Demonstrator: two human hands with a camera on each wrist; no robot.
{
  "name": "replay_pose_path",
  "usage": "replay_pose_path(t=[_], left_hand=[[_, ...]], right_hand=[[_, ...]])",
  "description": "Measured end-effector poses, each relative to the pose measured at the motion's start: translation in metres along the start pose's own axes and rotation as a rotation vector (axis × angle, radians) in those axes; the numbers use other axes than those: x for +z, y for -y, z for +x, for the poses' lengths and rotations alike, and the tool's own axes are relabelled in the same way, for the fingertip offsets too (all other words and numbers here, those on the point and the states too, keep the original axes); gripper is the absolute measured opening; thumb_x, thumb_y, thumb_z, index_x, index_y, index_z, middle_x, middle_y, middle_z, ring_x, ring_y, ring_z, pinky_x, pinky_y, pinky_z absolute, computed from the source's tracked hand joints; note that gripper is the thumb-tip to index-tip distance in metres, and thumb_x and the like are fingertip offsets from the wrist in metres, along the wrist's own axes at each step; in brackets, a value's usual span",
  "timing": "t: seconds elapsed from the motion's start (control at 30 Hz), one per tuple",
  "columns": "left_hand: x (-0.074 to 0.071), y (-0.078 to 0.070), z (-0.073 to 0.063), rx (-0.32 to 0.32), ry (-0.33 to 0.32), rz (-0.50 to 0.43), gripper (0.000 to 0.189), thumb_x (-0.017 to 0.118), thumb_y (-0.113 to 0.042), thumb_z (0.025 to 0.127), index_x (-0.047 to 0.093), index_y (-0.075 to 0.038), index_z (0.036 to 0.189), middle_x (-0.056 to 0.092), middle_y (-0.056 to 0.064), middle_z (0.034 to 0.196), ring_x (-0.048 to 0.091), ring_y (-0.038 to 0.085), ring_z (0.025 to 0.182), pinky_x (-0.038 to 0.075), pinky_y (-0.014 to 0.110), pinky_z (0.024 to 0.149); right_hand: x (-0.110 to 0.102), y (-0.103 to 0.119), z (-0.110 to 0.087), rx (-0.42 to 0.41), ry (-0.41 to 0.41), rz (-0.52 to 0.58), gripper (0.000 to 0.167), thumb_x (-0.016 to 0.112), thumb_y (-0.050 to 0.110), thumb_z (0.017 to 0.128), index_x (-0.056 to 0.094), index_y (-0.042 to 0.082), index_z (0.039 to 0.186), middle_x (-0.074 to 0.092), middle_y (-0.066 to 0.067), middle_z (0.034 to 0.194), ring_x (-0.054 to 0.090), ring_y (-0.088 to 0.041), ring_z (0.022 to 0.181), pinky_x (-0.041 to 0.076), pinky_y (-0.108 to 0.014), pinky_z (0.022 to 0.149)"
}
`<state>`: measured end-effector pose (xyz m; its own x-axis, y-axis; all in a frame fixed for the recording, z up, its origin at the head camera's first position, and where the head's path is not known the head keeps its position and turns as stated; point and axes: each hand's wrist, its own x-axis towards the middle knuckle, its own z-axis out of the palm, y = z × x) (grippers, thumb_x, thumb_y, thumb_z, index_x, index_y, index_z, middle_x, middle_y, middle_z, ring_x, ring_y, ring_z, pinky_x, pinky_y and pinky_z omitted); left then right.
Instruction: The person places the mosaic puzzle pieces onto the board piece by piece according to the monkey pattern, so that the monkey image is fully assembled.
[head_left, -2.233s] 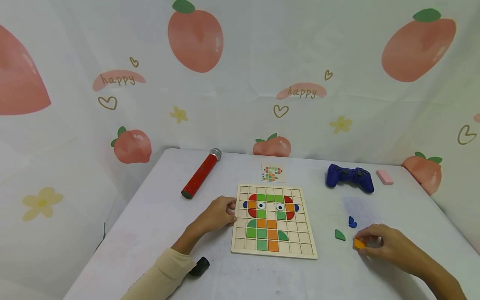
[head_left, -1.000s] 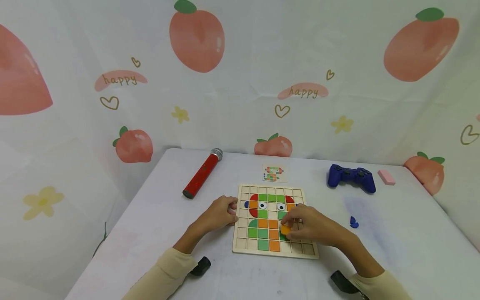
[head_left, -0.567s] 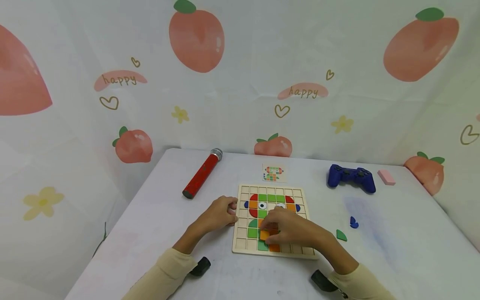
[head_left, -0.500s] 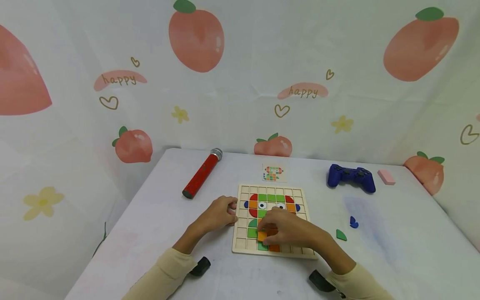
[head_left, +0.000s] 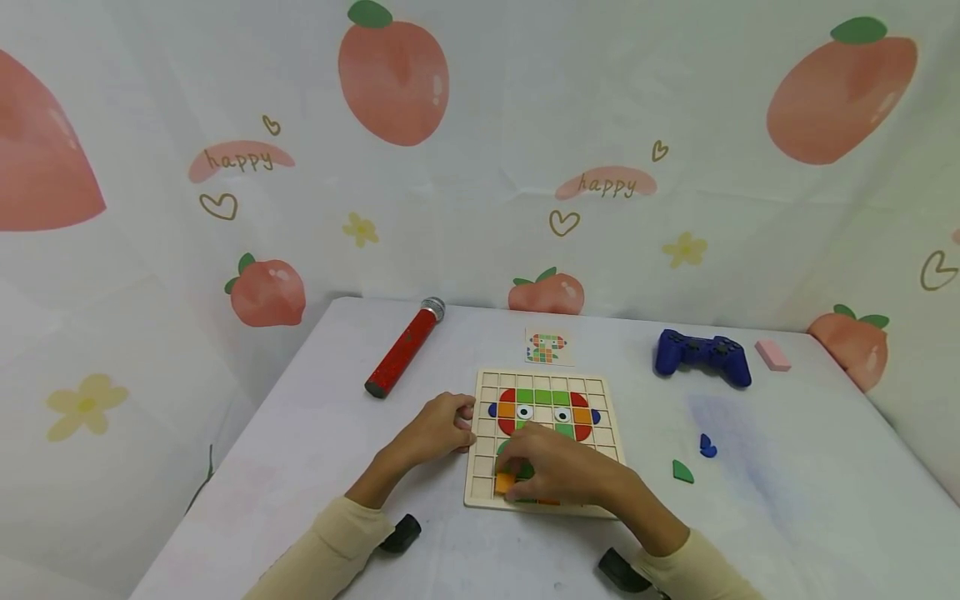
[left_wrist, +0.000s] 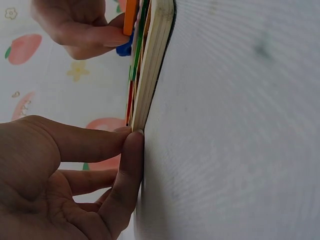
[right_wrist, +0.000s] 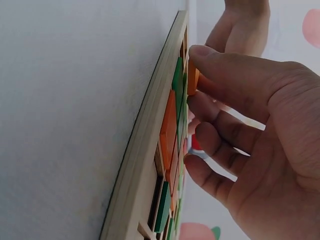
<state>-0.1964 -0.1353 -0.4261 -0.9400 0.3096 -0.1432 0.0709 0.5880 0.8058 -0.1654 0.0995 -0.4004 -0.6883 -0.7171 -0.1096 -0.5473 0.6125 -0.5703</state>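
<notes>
A wooden grid puzzle board (head_left: pixel 621 492) lies on the table, with red, green, orange and blue pieces and two eye pieces forming a figure. My left hand (head_left: pixel 435 429) holds the board's left edge with thumb and finger, which come together at the edge in the left wrist view. My right hand (head_left: pixel 558 462) pinches an orange square tile (head_left: pixel 505 483) between thumb and index finger, over the lower-left part of the board. In the right wrist view the orange tile (right_wrist: pixel 193 79) stands just off the board's face. My right hand hides several middle and lower pieces.
A green quarter-round piece (head_left: pixel 682 472) and small blue pieces (head_left: pixel 707 446) lie right of the board. Behind it is a pattern card (head_left: pixel 549 347). A red microphone (head_left: pixel 405 348) lies back left; a blue game controller (head_left: pixel 702 358) and pink block (head_left: pixel 772 355) lie back right.
My right hand has carried the orange tile from the table at the right onto the board, lately shifting left and toward the near edge. The left hand stays at the board's edge.
</notes>
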Motion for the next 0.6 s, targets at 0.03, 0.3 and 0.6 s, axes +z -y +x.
replay_pose_path(t=[0.03, 0.3, 0.6], left_hand=[[-0.0002, -0.0004, -0.0001, -0.001, -0.001, 0.0, 0.056, 0.075, 0.002, 0.09, 0.057, 0.011, 0.143, 0.058, 0.01, 0.109, 0.061, 0.019, 0.093, 0.061, 0.026, 0.074], [-0.0012, -0.0009, -0.0006, -0.01, -0.005, 0.002, 0.058, 0.075, 0.002, 0.09, 0.057, 0.01, 0.143, 0.059, 0.01, 0.11, 0.061, 0.019, 0.093, 0.061, 0.026, 0.074], [-0.0013, -0.0019, -0.001, -0.007, -0.001, -0.011, 0.057, 0.075, 0.003, 0.09, 0.057, 0.011, 0.143, 0.059, 0.01, 0.11, 0.062, 0.019, 0.092, 0.062, 0.027, 0.074]], right_hand=[[0.0003, 0.0007, 0.0003, 0.002, 0.003, -0.002, 0.028, 0.086, 0.035, 0.09, 0.081, 0.023, 0.115, 0.068, 0.02, 0.108, 0.056, -0.008, 0.11, 0.053, -0.037, 0.105], [0.0013, 0.0027, 0.0005, 0.008, 0.015, 0.003, 0.027, 0.086, 0.033, 0.089, 0.081, 0.024, 0.115, 0.067, 0.021, 0.105, 0.055, -0.007, 0.11, 0.053, -0.035, 0.104], [0.0023, 0.0037, -0.0003, -0.004, 0.022, -0.007, 0.024, 0.085, 0.031, 0.09, 0.081, 0.024, 0.113, 0.067, 0.02, 0.108, 0.056, -0.007, 0.111, 0.052, -0.036, 0.104]])
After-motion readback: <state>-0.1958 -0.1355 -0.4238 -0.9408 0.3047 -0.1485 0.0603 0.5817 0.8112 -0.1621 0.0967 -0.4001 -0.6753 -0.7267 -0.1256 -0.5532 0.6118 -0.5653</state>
